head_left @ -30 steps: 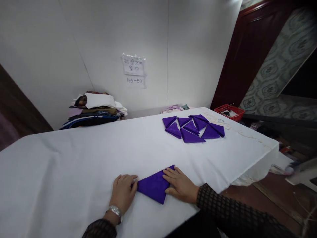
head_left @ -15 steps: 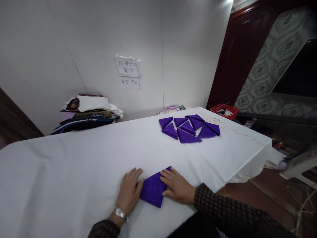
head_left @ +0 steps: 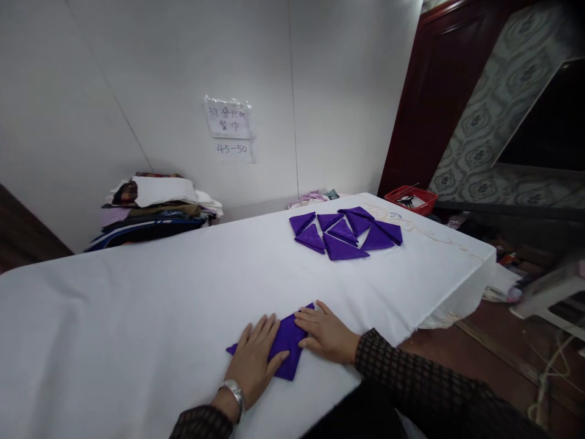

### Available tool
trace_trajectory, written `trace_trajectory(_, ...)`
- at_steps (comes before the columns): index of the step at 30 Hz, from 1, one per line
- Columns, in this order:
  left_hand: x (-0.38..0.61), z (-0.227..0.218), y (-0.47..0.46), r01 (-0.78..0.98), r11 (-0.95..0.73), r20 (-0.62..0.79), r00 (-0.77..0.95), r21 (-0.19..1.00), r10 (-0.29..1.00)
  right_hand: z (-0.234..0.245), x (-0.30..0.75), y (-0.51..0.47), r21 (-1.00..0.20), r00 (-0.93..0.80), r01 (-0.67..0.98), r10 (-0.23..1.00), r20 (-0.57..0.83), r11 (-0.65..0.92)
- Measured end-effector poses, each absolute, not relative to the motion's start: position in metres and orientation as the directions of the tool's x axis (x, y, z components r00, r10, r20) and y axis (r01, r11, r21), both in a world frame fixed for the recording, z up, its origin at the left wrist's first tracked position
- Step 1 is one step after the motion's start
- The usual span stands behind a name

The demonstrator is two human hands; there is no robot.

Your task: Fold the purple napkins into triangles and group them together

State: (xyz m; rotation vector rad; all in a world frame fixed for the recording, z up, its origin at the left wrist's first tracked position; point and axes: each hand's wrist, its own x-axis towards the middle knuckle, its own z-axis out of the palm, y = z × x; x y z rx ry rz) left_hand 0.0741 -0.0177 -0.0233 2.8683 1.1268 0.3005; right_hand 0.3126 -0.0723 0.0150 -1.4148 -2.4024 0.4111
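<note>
A folded purple napkin lies near the front edge of the white-covered table. Across its left part rests my left hand, palm down with the fingers stretched out; a pointed purple tip shows beyond it on the left. My right hand lies flat on the napkin's right corner, fingers extended. Both hands press on the cloth without gripping it. Farther back on the table, several purple napkins folded into triangles lie close together.
A pile of folded clothes sits behind the table at the left. At the far right corner stands a red basket. A paper sign is fixed to the wall. On the right a white stool stands on the floor.
My left hand has moved right, from the napkin's left edge onto its left part. A purple tip now shows to the left of that hand. The right hand stays on its corner.
</note>
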Motion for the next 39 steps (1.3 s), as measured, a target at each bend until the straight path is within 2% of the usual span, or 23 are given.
trace_trajectory(14,0.070,-0.023,-0.015,0.625,-0.769,0.177,0.749,0.133,0.639,0.016,0.324,-0.073,-0.363,-0.409,0.831,0.905,0.115,0.422)
trace_trajectory(25,0.066,-0.016,-0.016,0.565,-0.804,0.143,0.794,0.183,0.590,0.015,0.335,-0.074,-0.345,-0.362,0.870,0.931,0.042,0.353)
trace_trajectory(32,0.063,-0.010,-0.018,0.538,-0.808,0.143,0.804,0.240,0.578,0.012,0.334,-0.074,-0.334,-0.361,0.874,0.932,0.043,0.354)
trace_trajectory(39,0.062,-0.011,-0.017,0.538,-0.813,0.114,0.814,0.224,0.570,0.013,0.334,-0.071,-0.321,-0.383,0.870,0.923,0.041,0.375)
